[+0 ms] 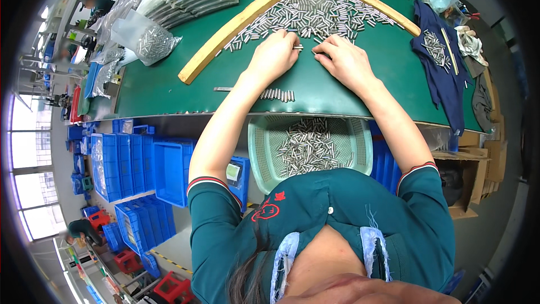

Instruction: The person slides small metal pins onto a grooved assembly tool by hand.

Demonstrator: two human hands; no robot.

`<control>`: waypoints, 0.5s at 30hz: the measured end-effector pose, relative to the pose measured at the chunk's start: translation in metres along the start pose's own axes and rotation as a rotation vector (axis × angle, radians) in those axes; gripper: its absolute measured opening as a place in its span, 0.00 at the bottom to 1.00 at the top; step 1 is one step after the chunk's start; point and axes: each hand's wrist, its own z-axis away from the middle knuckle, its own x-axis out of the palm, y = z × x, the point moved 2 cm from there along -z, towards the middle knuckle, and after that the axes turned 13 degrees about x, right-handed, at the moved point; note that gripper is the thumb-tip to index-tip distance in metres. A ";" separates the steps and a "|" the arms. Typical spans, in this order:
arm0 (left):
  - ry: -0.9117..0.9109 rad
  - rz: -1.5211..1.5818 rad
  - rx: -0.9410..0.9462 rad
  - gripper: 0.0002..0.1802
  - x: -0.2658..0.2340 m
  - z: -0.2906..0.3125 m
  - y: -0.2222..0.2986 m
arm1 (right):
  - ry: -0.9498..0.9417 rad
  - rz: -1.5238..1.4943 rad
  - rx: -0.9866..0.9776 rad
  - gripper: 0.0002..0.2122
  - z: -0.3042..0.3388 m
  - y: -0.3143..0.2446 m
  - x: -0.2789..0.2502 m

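Note:
A large pile of short, shiny metal pins (315, 11) spreads over the green tabletop (169, 93), between two wooden bars (242, 25) that meet at the far end. At the pile's near edge, my left hand (274, 56) is closed, with metal pins (298, 47) sticking out from its fingertips. Just to the right, my right hand (344, 61) has its thumb and forefinger pinched on what looks like one small pin. Closer to the table's front edge lies a neat row of pins (277, 95), beside a thin metal strip (223, 89) partly covered by my left forearm.
Below the table edge sits a pale green basket (260, 160) holding many pins. A dark blue cloth (430, 70) with more pins lies at the right. Plastic bags of pins (153, 44) stand at the left, with blue crates (169, 171) on the floor below.

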 end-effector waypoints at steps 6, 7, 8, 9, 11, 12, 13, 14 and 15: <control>-0.086 0.089 -0.112 0.12 -0.011 0.016 0.021 | -0.054 -0.026 0.002 0.05 0.008 -0.006 -0.002; -0.087 0.089 -0.111 0.12 -0.011 0.017 0.021 | -0.055 -0.028 0.004 0.06 0.010 -0.007 -0.003; -0.082 0.092 -0.092 0.12 -0.011 0.018 0.022 | -0.054 -0.028 0.006 0.06 0.011 -0.007 -0.004; -0.076 0.094 -0.072 0.12 -0.011 0.019 0.022 | -0.056 -0.026 0.008 0.06 0.011 -0.008 -0.005; -0.077 0.085 -0.039 0.12 -0.011 0.022 0.022 | -0.057 -0.023 0.012 0.06 0.013 -0.009 -0.008; -0.075 0.076 -0.010 0.12 -0.011 0.023 0.023 | -0.059 -0.024 0.011 0.07 0.015 -0.009 -0.009; -0.076 0.077 -0.010 0.12 -0.011 0.024 0.023 | -0.061 -0.024 0.010 0.07 0.017 -0.010 -0.009; -0.046 0.087 0.035 0.11 -0.012 0.024 0.025 | -0.062 -0.024 0.011 0.07 0.018 -0.009 -0.009; -0.016 0.097 0.080 0.11 -0.012 0.023 0.026 | -0.045 -0.022 0.023 0.07 0.019 -0.008 -0.010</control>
